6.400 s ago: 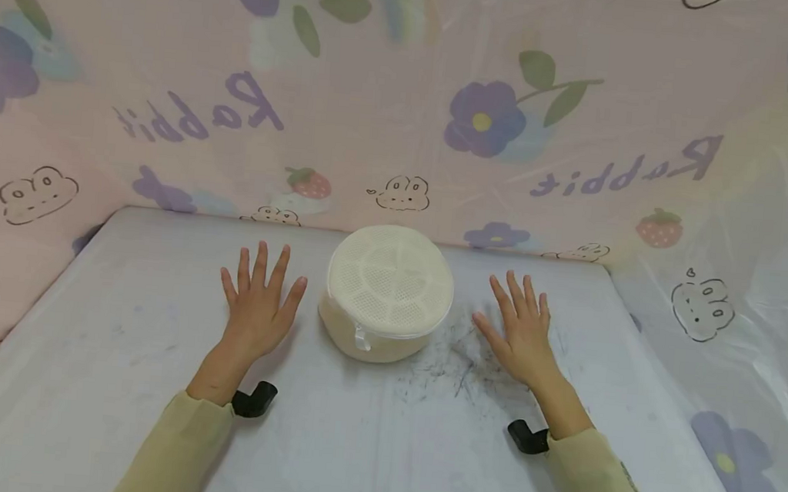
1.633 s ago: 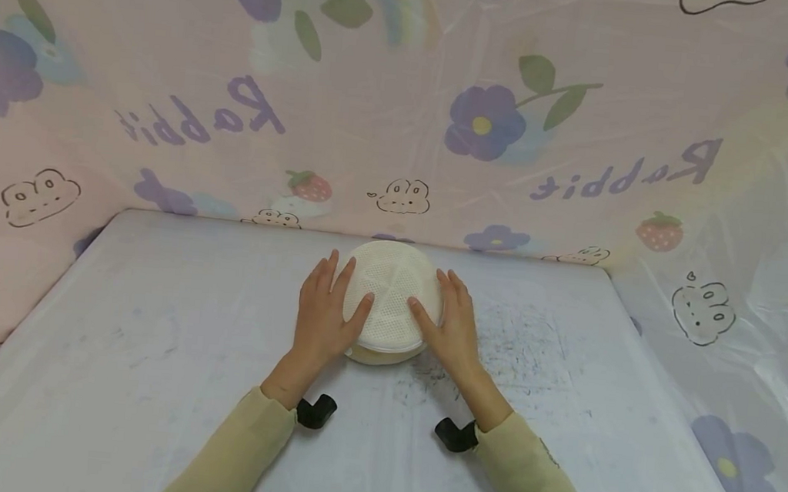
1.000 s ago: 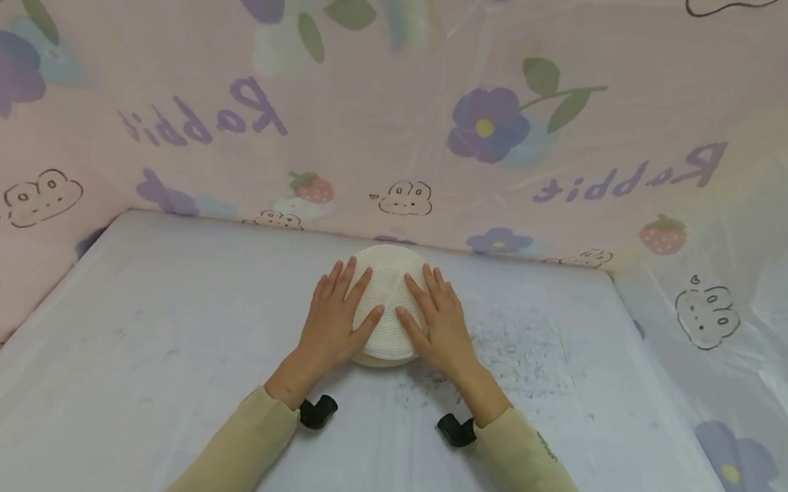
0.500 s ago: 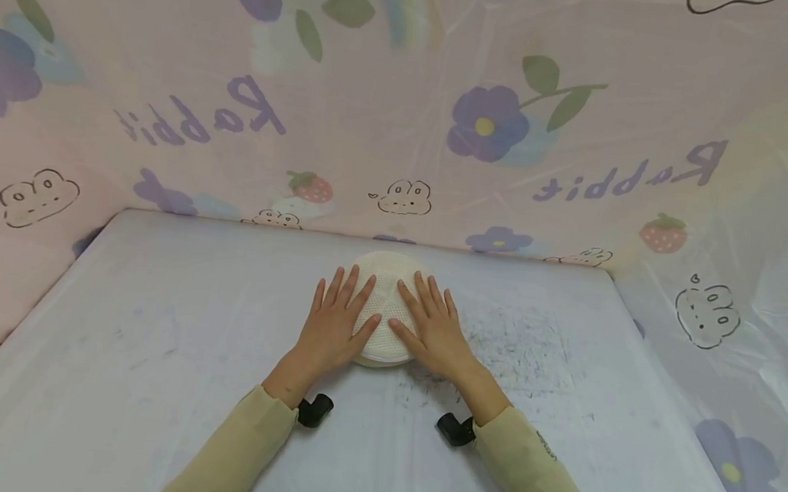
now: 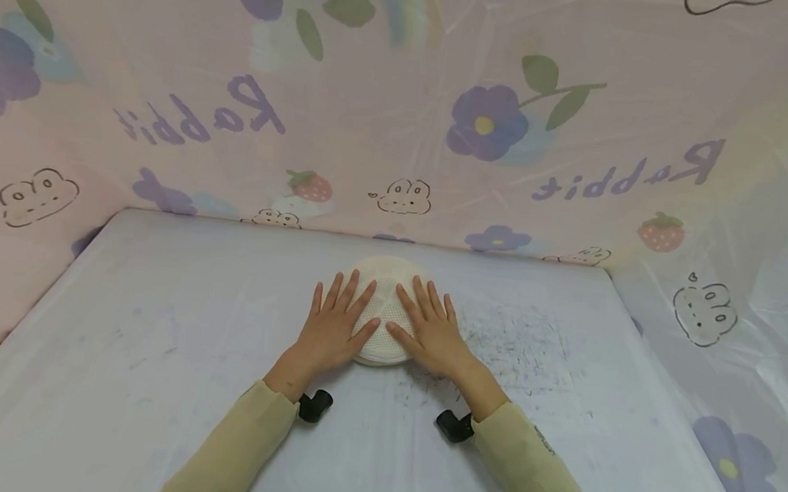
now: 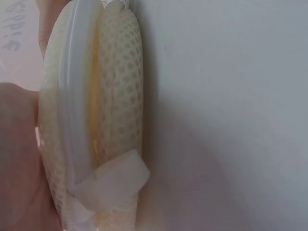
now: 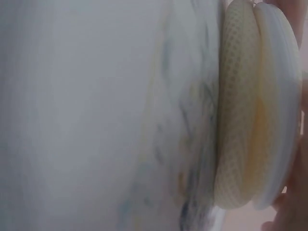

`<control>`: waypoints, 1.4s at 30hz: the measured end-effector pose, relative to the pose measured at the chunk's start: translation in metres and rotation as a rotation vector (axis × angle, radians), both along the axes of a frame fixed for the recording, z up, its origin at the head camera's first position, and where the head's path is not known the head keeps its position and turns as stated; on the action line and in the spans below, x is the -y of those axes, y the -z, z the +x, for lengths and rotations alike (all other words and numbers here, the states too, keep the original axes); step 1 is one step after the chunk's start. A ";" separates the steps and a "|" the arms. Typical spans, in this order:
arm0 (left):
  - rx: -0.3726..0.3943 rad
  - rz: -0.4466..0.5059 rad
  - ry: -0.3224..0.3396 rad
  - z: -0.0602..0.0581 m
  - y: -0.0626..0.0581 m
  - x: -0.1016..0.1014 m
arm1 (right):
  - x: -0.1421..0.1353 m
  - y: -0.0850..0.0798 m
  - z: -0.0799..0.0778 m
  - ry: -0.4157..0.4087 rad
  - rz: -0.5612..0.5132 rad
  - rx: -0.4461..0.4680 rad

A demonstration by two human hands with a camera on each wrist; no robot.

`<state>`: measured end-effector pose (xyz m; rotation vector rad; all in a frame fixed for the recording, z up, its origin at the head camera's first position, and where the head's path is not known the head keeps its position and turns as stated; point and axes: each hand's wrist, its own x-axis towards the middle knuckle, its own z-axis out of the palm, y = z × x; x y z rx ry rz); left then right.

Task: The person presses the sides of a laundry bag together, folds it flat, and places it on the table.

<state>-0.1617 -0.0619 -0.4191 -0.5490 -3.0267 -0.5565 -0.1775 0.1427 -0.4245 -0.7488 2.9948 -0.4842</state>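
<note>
A round cream mesh laundry bag (image 5: 387, 280) lies on the table, squashed down into a low disc. My left hand (image 5: 332, 330) presses on its left half with fingers spread and straight. The right hand (image 5: 437, 338) does the same on the right half, the two thumbs close together near the middle. In the left wrist view, the bag's white zipper band (image 6: 77, 96) stacks against a bulging mesh lower layer (image 6: 120, 82), and a pale tab (image 6: 118, 178) hangs at the side. The right wrist view shows the flattened mesh side (image 7: 236, 110) against the table.
The white table (image 5: 212, 432) carries dark scuff marks (image 5: 518, 348) right of the bag. A patterned plastic curtain (image 5: 377, 106) rises behind the table and along both sides. Black angled wrist pieces (image 5: 316, 407) sit at both cuffs.
Both hands came in from lying apart beside the bag, gripped its sides, then moved onto its top. The tall bag has sunk flatter under them, slightly more over the last second.
</note>
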 end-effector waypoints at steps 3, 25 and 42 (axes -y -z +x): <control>0.010 -0.005 0.004 -0.002 0.002 -0.001 | 0.000 -0.001 0.000 0.004 0.002 0.019; 0.106 0.019 0.018 -0.006 0.013 -0.005 | -0.003 0.002 0.000 0.004 0.083 0.184; 0.119 0.024 0.011 -0.009 0.017 -0.002 | 0.000 0.002 -0.005 -0.012 0.121 0.185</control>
